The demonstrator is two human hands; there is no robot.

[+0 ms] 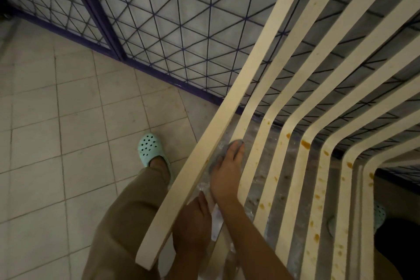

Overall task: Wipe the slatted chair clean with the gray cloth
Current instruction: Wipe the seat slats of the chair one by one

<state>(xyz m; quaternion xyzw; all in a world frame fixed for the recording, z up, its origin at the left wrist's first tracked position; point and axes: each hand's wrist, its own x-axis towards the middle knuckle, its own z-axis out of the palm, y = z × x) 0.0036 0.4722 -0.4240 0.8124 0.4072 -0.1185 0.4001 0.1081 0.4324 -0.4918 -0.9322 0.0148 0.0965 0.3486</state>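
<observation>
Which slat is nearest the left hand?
The broad outermost slat, next to the trouser leg; left hand sits at its lower end, the thinner slats lie past the right hand.

Loose khaki-brown trousers [127,223] are worn; soft folds are noted along the left leg, which is seen down to the ankle. A mint-green moulded clog [148,149] is worn on the left foot, its upper pierced by rows of round dark holes. A second clog [380,210] of the same green is seen only in part at the right. The left hand [193,223], right hand [225,175] and right forearm [256,241] are bare.
</observation>
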